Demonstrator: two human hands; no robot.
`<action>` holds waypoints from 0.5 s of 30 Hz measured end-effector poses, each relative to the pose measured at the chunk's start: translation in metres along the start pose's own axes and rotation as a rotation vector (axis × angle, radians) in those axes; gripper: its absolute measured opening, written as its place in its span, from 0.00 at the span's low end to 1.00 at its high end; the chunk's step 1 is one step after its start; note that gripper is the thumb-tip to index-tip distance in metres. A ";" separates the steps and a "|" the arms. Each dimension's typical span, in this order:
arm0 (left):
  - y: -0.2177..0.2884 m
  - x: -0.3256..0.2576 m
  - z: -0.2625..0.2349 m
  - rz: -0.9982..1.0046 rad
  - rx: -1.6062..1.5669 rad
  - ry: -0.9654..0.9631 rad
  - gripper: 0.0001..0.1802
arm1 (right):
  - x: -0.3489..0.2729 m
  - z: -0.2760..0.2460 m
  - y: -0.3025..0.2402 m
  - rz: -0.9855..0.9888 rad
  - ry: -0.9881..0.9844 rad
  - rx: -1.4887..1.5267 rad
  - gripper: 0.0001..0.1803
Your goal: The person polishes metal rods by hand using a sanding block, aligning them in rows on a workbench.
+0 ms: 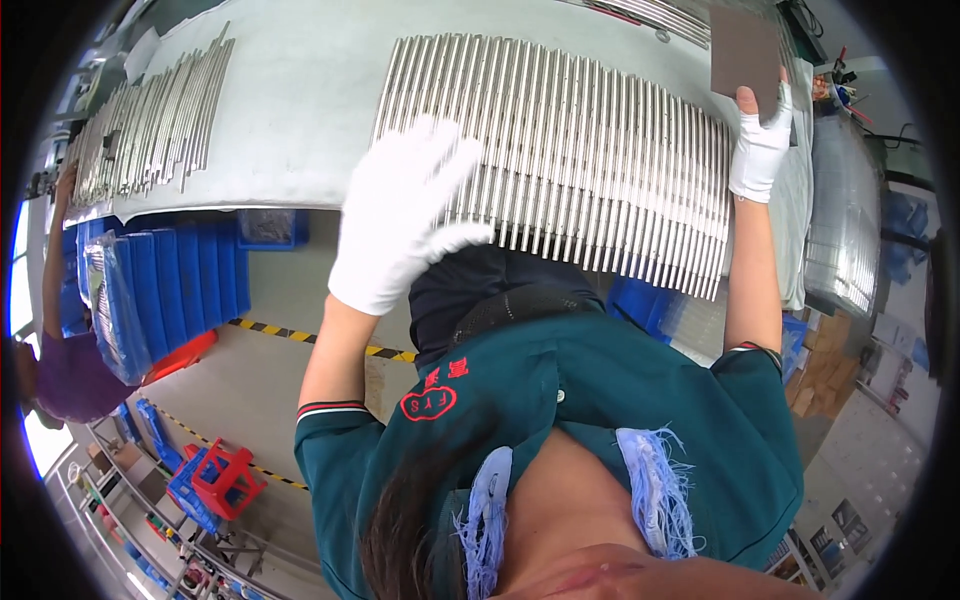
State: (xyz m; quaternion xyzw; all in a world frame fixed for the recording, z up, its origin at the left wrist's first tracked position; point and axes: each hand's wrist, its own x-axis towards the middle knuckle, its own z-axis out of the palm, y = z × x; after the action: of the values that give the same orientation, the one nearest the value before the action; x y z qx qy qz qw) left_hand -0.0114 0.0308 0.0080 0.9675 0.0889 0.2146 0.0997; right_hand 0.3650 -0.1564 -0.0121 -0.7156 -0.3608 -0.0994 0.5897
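Note:
A long row of shiny metal rods (570,140) lies side by side on the pale table cover, their near ends at the table's front edge. My left hand (395,215), in a white glove, is spread flat over the left end of the row. Whether its palm presses on the rods cannot be told. Past the row's right end, my right hand (762,150) grips a flat grey-brown rectangular sheet (745,50) by its near edge. Its glove leaves the thumb tip bare. The fingers behind the sheet are mostly hidden.
More thin rods (160,130) lie at the table's left end, where another person (80,375) reaches in. Further rods (660,18) lie at the far edge. Blue bins (190,275) and a red stool (225,480) stand left below. Clear plastic-wrapped stock (845,210) stands at the right.

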 end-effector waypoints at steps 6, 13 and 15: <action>-0.029 0.007 0.007 -0.504 0.168 0.026 0.30 | -0.006 0.001 0.009 -0.126 0.007 -0.028 0.43; -0.032 0.016 0.021 -0.541 0.185 0.080 0.26 | 0.008 -0.004 0.010 -0.184 0.171 -0.086 0.44; -0.028 0.018 0.021 -0.578 0.163 0.063 0.29 | 0.015 -0.011 0.005 -0.281 0.188 -0.181 0.51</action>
State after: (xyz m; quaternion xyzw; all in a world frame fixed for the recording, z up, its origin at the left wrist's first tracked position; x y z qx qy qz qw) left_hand 0.0100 0.0588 -0.0104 0.8999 0.3803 0.1993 0.0760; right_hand 0.3820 -0.1603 -0.0043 -0.6959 -0.3900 -0.2795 0.5343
